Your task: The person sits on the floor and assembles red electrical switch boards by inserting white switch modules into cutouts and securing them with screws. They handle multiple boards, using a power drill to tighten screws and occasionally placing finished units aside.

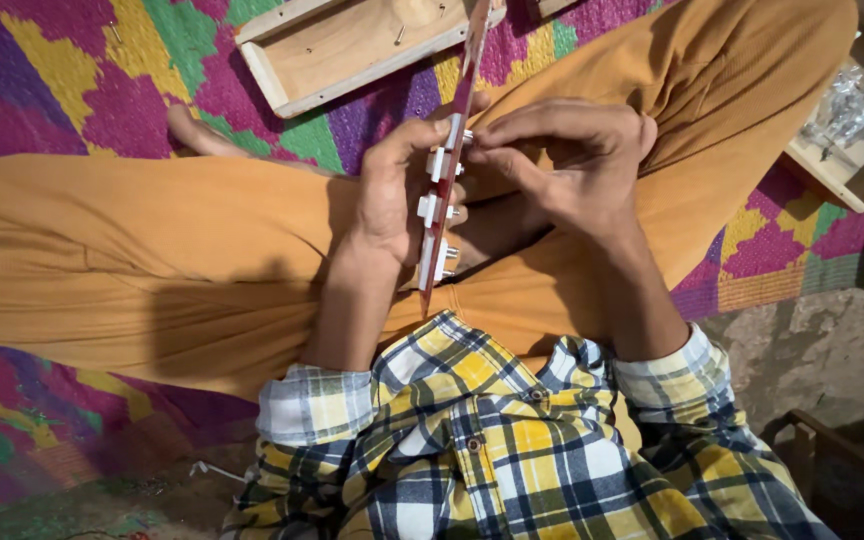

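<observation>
Red strip point(455, 130) seen edge-on, white clips point(436, 208) along it, left hand point(392, 195) fingers gripping it, right hand point(567, 160) fingers pinching top clip

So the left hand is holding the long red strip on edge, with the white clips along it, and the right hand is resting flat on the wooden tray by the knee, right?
Not quite. The left hand does hold the long red strip on edge with the white clips along it, but the right hand is not on the wooden tray; its fingertips pinch at the top clip on the strip. The head view shows this.
</observation>
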